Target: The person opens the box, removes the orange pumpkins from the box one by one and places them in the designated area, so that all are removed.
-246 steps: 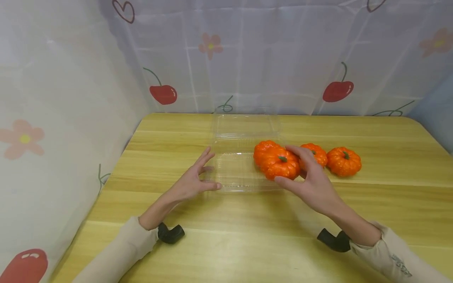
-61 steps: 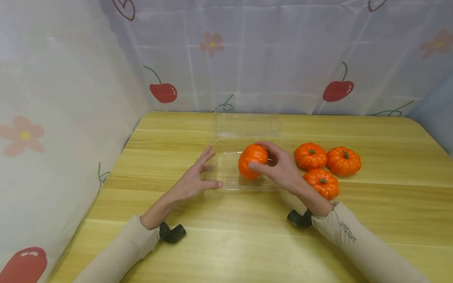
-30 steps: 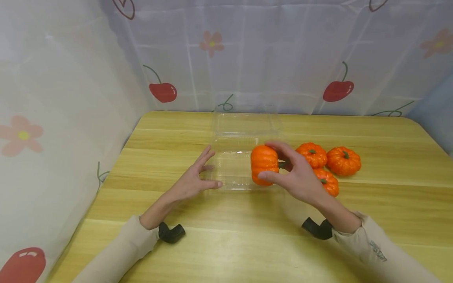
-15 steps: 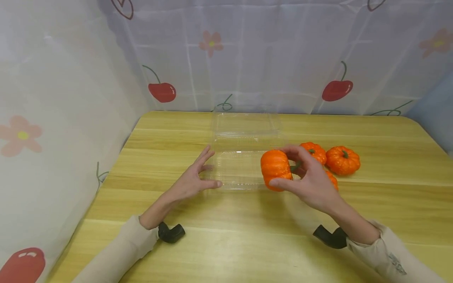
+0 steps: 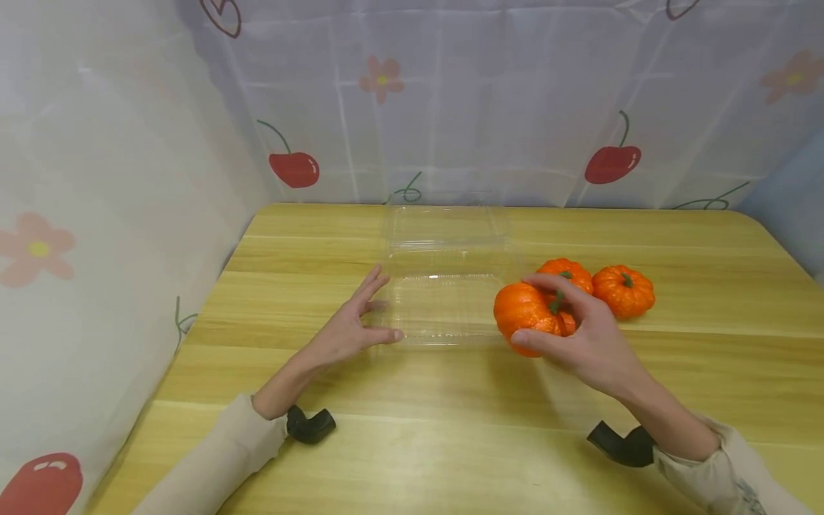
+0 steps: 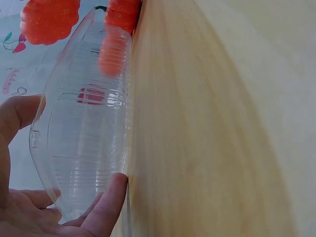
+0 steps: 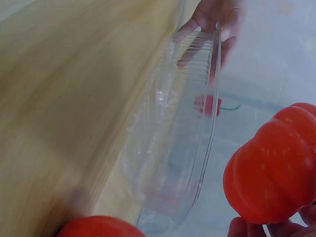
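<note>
My right hand [image 5: 589, 343] grips a small orange pumpkin [image 5: 523, 311] with a green stem, thumb on its near side and fingers on its far side. In the right wrist view, the pumpkin [image 7: 276, 168] hangs beside and above the rim of a clear plastic clamshell box [image 7: 173, 123]. The box [image 5: 431, 307] lies with its lid [image 5: 447, 223] folded back. My left hand [image 5: 344, 329] rests on the box's left end, fingers extended and spread. In the left wrist view, its thumb and fingertips touch the plastic [image 6: 74, 148].
Right of the box, one pumpkin [image 5: 569, 269] and another pumpkin [image 5: 623, 292] sit on the wooden table [image 5: 438, 429]. A third there is mostly hidden behind my right hand and the held pumpkin. A patterned cloth [image 5: 476, 107] hangs behind the table.
A pumpkin near the box's right side was set down on the table. Then my right hand gripped the last one inside the box and carried it rightward past the box's edge. The left hand stayed put.
</note>
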